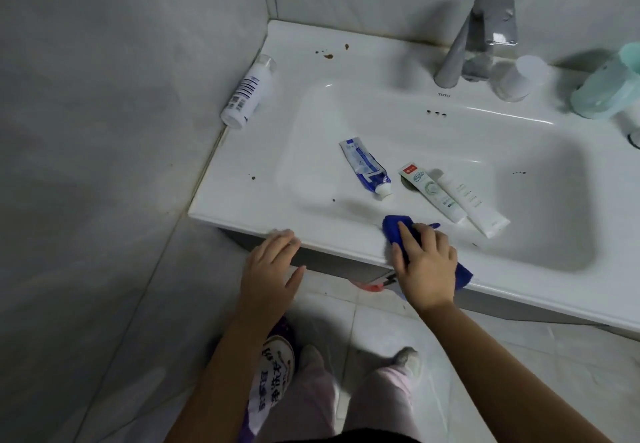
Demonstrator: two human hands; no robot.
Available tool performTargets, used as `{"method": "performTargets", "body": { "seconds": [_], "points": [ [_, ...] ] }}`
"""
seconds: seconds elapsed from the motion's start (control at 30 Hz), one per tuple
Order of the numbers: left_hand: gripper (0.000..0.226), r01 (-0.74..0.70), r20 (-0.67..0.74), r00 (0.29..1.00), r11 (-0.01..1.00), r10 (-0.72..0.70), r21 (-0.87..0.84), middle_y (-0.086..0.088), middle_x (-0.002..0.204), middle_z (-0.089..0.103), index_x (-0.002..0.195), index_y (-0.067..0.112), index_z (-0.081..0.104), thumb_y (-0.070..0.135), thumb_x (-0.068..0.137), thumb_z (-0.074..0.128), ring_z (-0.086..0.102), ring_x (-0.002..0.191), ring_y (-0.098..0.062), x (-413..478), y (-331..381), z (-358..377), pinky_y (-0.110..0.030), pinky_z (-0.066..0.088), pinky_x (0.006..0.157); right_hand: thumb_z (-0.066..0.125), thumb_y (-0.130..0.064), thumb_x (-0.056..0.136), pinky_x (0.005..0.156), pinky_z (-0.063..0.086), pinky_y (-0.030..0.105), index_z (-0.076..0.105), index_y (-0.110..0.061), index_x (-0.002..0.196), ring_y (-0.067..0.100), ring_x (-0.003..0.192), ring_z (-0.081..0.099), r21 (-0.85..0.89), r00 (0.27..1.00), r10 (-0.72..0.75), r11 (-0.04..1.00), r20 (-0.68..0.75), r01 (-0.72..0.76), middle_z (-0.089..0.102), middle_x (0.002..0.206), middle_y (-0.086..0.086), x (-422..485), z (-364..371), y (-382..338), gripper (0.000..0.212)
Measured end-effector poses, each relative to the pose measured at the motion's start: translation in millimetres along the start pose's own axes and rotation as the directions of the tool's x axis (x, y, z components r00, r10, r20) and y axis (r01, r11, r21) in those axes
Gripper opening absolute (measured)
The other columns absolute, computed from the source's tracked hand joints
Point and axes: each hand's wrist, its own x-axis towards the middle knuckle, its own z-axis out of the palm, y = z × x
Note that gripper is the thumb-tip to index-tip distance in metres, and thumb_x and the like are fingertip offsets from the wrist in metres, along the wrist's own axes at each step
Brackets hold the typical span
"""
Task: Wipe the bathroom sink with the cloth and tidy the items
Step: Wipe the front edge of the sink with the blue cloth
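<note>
A white sink [242, 196] fills the right half of the view. My right hand [424, 262] presses a blue cloth [394, 226] flat onto the front rim. My left hand [273, 269] rests with straight fingers on the front edge, holding nothing. Three tubes lie in the basin: a blue-and-white toothpaste tube [365, 165], a green-and-white tube [429, 191] and a white tube [472, 205]. Brown spots [327, 56] mark the back left rim.
A white bottle [247, 91] lies on its side on the left rim against the wall. A grey faucet [478, 30] stands at the back, with a clear cup [519, 77] and a pale green container [609, 84] to its right. A purple-and-white bag [273, 377] sits on the floor.
</note>
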Motion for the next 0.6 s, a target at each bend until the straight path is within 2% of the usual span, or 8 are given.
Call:
{"method": "performTargets", "body": {
  "seconds": [0.13, 0.27, 0.33, 0.4, 0.47, 0.53, 0.6],
  "points": [
    [0.045, 0.013, -0.01, 1.0, 0.997, -0.012, 0.079, -0.012, 0.122, 0.061, 0.114, 0.005, 0.063, 0.033, 0.084, 0.045, 0.05, 0.118, -0.024, -11, -15, -13, -0.035, 0.039, 0.096, 0.028, -0.038, 0.097, 0.093, 0.034, 0.046, 0.035, -0.016, 0.137, 0.032, 0.114, 0.04, -0.018, 0.961, -0.197, 0.979, 0.192, 0.205, 0.043, 0.131, 0.011, 37, 18, -89, 0.046],
    [0.045, 0.107, -0.056, 0.993, 0.99, -0.102, 0.095, -0.013, 0.12, 0.062, 0.112, 0.004, 0.064, 0.033, 0.084, 0.045, 0.058, 0.111, -0.03, -23, -36, -28, -0.04, 0.044, 0.09, 0.026, -0.039, 0.098, 0.098, 0.03, 0.043, 0.022, -0.02, 0.142, 0.029, 0.121, 0.033, -0.018, 0.915, -0.291, 0.951, 0.279, 0.308, 0.033, 0.139, 0.008, 48, 29, -131, 0.048],
    [0.045, 0.142, -0.073, 0.988, 0.986, -0.136, 0.082, -0.014, 0.122, 0.061, 0.114, 0.004, 0.063, 0.033, 0.086, 0.044, 0.057, 0.113, -0.03, -24, -41, -35, -0.042, 0.045, 0.091, 0.035, -0.038, 0.096, 0.097, 0.033, 0.044, 0.028, -0.022, 0.14, 0.029, 0.121, 0.036, -0.008, 0.884, -0.366, 0.923, 0.293, 0.385, 0.036, 0.139, 0.009, 42, 24, -111, 0.047],
    [0.046, 0.192, -0.089, 0.978, 0.98, -0.187, 0.046, -0.014, 0.124, 0.059, 0.116, 0.003, 0.061, 0.033, 0.086, 0.043, 0.055, 0.115, -0.031, -22, -42, -39, -0.044, 0.047, 0.092, 0.055, -0.032, 0.088, 0.088, 0.043, 0.048, 0.042, -0.02, 0.133, 0.033, 0.111, 0.048, 0.016, 0.869, -0.454, 0.888, 0.196, 0.46, 0.049, 0.129, 0.012, 29, 16, -84, 0.048],
    [0.047, 0.232, -0.105, 0.968, 0.972, -0.228, 0.027, -0.015, 0.125, 0.058, 0.117, 0.002, 0.06, 0.033, 0.086, 0.043, 0.054, 0.115, -0.031, -20, -40, -40, -0.043, 0.044, 0.094, 0.067, -0.029, 0.079, 0.078, 0.049, 0.048, 0.05, -0.018, 0.125, 0.034, 0.101, 0.055, 0.022, 0.858, -0.492, 0.869, 0.15, 0.495, 0.057, 0.119, 0.013, 24, 15, -70, 0.05],
    [0.048, 0.262, -0.129, 0.958, 0.964, -0.256, 0.031, -0.015, 0.124, 0.059, 0.117, 0.002, 0.06, 0.034, 0.085, 0.043, 0.054, 0.115, -0.03, -19, -38, -39, -0.041, 0.042, 0.095, 0.064, -0.029, 0.082, 0.079, 0.049, 0.047, 0.052, -0.018, 0.124, 0.034, 0.101, 0.055, 0.027, 0.848, -0.508, 0.86, 0.149, 0.51, 0.057, 0.119, 0.013, 39, 24, -85, 0.045],
    [0.049, 0.309, -0.153, 0.941, 0.95, -0.301, 0.032, -0.015, 0.124, 0.059, 0.117, 0.001, 0.06, 0.035, 0.085, 0.043, 0.054, 0.115, -0.029, -18, -39, -39, -0.042, 0.044, 0.094, 0.053, -0.031, 0.087, 0.079, 0.048, 0.046, 0.052, -0.016, 0.124, 0.035, 0.1, 0.054, 0.079, 0.823, -0.552, 0.834, 0.137, 0.546, 0.055, 0.12, 0.015, 66, 37, -124, 0.04]
  ]
}}
